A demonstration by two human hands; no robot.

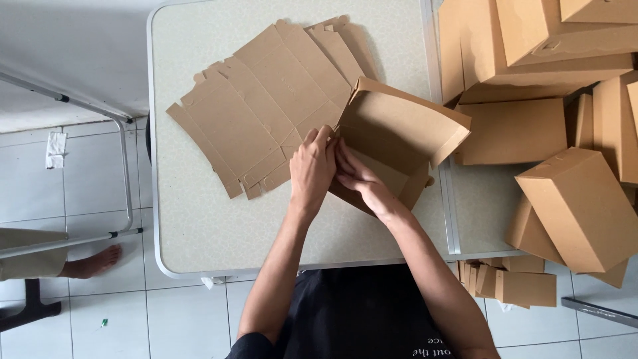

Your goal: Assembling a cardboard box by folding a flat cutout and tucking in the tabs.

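Both hands are pressed onto 1 half-formed brown box [399,136] at the table [199,219] middle: the left hand [312,169] is pinched on its near corner flap, the right hand [355,179] is laid inside along that wall. By judgement, the walls are raised but the lid is unclosed. A stack of flat blanks [266,106] lies unfolded; finished boxes [578,199] are piled right. Fingertips and the tab are hidden, so whether it is locked cannot be told.
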